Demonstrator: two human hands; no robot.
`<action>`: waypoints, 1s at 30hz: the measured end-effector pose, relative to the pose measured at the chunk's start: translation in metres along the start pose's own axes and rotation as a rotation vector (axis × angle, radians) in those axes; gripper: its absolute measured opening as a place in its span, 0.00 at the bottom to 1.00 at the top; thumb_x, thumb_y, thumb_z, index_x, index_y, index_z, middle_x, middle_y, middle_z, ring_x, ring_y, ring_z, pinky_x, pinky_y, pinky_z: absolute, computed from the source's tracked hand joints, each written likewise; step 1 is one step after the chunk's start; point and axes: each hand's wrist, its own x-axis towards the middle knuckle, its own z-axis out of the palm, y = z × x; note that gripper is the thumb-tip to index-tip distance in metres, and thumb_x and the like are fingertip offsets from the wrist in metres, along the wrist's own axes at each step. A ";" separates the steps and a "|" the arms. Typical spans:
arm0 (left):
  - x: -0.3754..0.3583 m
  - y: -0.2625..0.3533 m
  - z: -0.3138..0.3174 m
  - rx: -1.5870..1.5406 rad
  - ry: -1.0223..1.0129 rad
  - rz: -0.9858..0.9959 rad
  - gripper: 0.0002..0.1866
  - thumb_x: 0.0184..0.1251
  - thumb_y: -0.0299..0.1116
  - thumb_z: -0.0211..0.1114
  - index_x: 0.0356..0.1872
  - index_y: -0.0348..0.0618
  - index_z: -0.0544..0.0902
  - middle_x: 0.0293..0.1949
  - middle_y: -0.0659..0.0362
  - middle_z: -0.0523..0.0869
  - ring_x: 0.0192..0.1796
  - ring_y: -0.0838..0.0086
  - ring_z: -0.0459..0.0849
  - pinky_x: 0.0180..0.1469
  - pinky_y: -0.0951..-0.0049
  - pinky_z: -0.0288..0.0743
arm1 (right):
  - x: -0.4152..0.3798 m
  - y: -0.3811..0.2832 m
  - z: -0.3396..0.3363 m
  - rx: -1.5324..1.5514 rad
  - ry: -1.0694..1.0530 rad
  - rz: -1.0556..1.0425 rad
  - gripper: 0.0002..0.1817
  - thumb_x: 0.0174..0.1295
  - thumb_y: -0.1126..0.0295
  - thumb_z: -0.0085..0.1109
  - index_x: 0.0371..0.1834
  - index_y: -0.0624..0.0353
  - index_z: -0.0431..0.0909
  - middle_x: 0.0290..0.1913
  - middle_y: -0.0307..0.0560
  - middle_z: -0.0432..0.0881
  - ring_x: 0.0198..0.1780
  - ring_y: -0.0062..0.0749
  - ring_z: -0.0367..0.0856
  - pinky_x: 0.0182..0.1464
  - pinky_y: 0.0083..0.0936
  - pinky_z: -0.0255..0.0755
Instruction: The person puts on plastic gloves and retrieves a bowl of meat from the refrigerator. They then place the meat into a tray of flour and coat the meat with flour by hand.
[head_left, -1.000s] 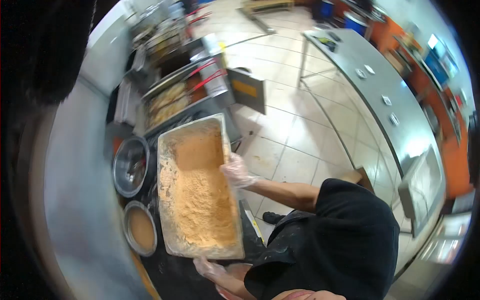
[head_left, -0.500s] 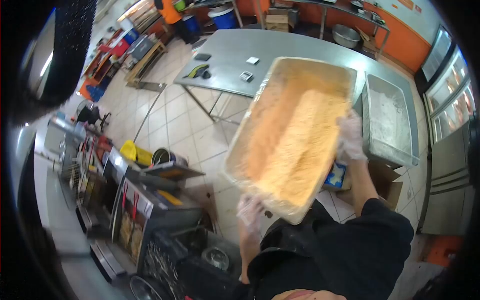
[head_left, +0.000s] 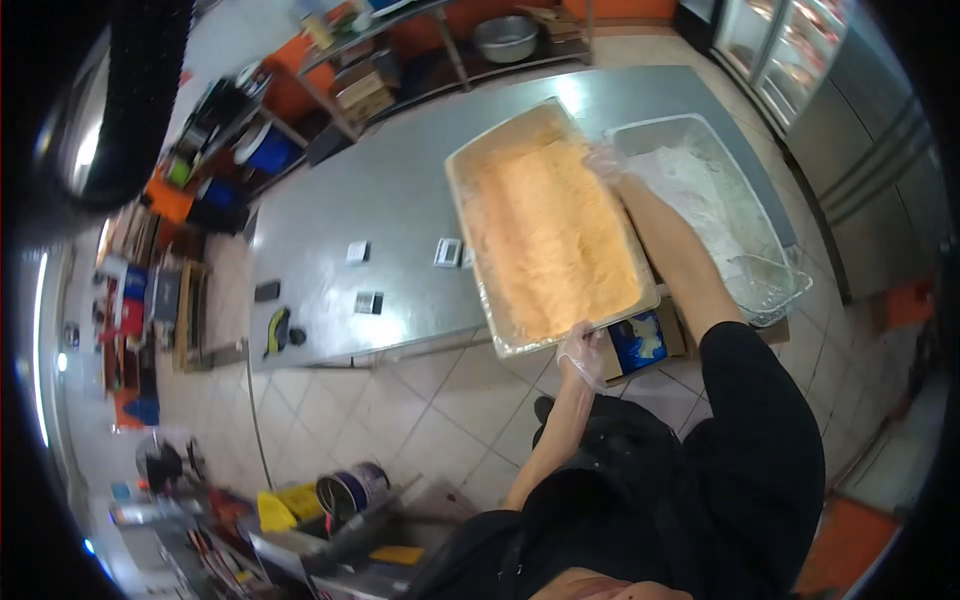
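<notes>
"Left hand (head_left: 584, 356) first: how does it hold?"

"Pinching the near short rim of the orange-powder tub (head_left: 480, 290), thumb and fingers closed on it, in a clear glove. Best kept firm, since that end hangs out past the bench edge, above the floor and beside the cardboard box (head_left: 670, 338)."

"And the right hand (head_left: 606, 163)?"

"Farther along, closed on the long right rim towards the far corner. I can't tell how deep its fingers wrap."

"So the grips sit roughly diagonal. Good?"

"I'd say so, if both lift evenly. The orange powder (head_left: 560, 235) lies loose, so a level, slow carry should stop it sliding."

"Where's the tub, exactly?"

"Over the bench's (head_left: 335, 220) right part; I can't tell whether it touches. Just right of it is the white-powder tub (head_left: 742, 187), with the right forearm near it: keep the rims from knocking."

"Beyond?"

"A metal bowl (head_left: 505, 40) on a shelf, well apart."
</notes>
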 end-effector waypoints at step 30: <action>0.250 -0.062 0.378 1.890 -1.122 0.554 0.22 0.66 0.45 0.55 0.51 0.37 0.82 0.48 0.50 0.83 0.49 0.62 0.81 0.55 0.63 0.73 | -0.499 -0.212 -0.055 -0.347 2.041 0.424 0.09 0.56 0.63 0.61 0.24 0.56 0.80 0.27 0.44 0.81 0.34 0.34 0.79 0.42 0.36 0.74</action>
